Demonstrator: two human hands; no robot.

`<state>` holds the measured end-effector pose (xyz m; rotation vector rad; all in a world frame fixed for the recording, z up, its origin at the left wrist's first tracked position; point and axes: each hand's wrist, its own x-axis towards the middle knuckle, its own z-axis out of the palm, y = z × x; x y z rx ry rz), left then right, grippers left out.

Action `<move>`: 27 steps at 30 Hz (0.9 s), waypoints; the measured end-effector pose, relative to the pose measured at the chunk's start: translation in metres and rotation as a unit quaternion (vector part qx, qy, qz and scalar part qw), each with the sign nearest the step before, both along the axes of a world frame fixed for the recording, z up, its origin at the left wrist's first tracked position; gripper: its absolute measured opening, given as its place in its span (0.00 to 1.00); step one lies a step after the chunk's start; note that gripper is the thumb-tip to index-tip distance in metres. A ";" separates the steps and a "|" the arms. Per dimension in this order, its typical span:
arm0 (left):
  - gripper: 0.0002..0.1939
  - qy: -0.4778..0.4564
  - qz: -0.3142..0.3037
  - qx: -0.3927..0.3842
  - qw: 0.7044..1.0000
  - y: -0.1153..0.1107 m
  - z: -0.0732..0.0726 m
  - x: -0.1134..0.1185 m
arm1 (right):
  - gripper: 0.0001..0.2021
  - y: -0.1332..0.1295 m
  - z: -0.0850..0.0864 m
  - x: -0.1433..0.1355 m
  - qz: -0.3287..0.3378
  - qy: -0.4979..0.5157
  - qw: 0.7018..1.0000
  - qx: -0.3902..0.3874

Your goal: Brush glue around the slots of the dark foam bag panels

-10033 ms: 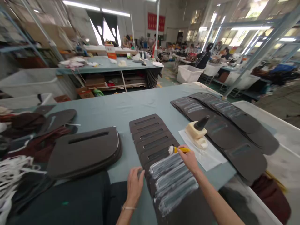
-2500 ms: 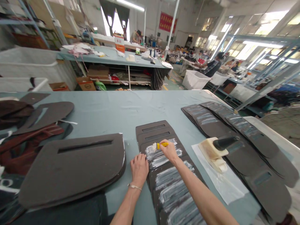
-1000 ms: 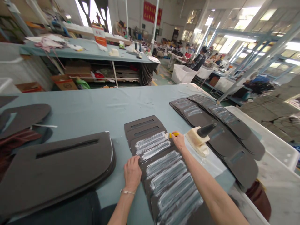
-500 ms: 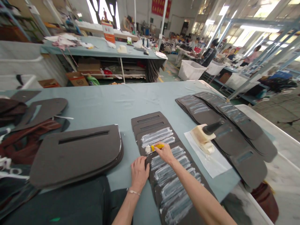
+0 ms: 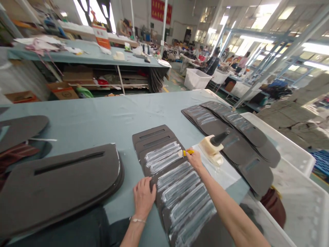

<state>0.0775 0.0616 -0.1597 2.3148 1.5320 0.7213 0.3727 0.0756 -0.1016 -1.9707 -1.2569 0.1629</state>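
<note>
My right hand [image 5: 195, 160] is closed around the yellow handle of a small brush [image 5: 184, 153]. Its pale bristles touch the right end of white, glue-like streaks on a dark grey panel [image 5: 151, 168]. That panel lies in an overlapping row of similar slotted panels, several with white smears around their slots. My left hand [image 5: 144, 195] rests at the row's left edge, fingers extended and holding nothing. Right of the row, a cream plastic container [image 5: 211, 151] with a black, cone-shaped part [image 5: 219, 138] lies on a white sheet [image 5: 230, 176].
To the left lies a stack of larger slotted grey panels [image 5: 77, 181]. More smeared panels [image 5: 231, 137] overlap along the right side of the blue-green table [image 5: 102, 113]. A white bin [image 5: 303, 199] stands against the right edge. Another table [image 5: 84, 56] and people are beyond.
My right hand has drawn the brush rightward across the panel, and the white streaks below the slot look fuller. My left hand stays at the row's edge. The camera view has shifted right.
</note>
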 end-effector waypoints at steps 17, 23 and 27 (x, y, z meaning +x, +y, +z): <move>0.17 0.052 -0.038 0.036 0.997 -0.021 -0.008 0.001 | 0.08 -0.014 -0.005 -0.028 0.036 0.006 0.999 0.005; 0.15 0.057 -0.036 0.053 0.996 -0.021 -0.013 0.003 | 0.07 -0.026 0.000 -0.082 0.157 0.008 0.987 0.031; 0.15 0.065 -0.040 0.068 0.995 -0.018 -0.019 0.003 | 0.07 -0.028 -0.013 -0.067 0.173 0.033 0.984 0.000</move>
